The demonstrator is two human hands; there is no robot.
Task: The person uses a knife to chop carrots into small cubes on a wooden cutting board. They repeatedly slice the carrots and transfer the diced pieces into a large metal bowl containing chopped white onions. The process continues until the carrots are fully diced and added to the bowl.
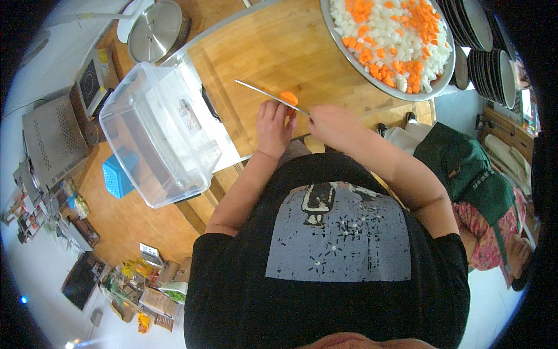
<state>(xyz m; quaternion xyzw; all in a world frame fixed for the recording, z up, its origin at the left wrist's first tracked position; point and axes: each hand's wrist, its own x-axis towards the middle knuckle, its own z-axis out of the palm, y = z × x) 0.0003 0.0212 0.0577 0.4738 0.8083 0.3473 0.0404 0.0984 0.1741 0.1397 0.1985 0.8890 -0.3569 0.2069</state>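
Note:
On a wooden cutting board [261, 48], my right hand [327, 124] grips the handle of a kitchen knife [259, 90], its blade reaching to the upper left. A piece of carrot [288, 97] lies against the far side of the blade. My left hand [276, 126] has its fingertips bent close to the near side of the blade, on a bit of orange carrot mostly hidden by the fingers. At the board's upper right stands a large metal bowl [355, 65] full of diced white vegetable and diced carrot.
Left of the board is a clear plastic bin [161, 144], with a blue plastic basket [118, 174] beyond it. A lidded metal pot [155, 32] stands at upper left. Stacked dark-rimmed plates [497, 78] are at right. A person in a green apron [466, 161] is at my right.

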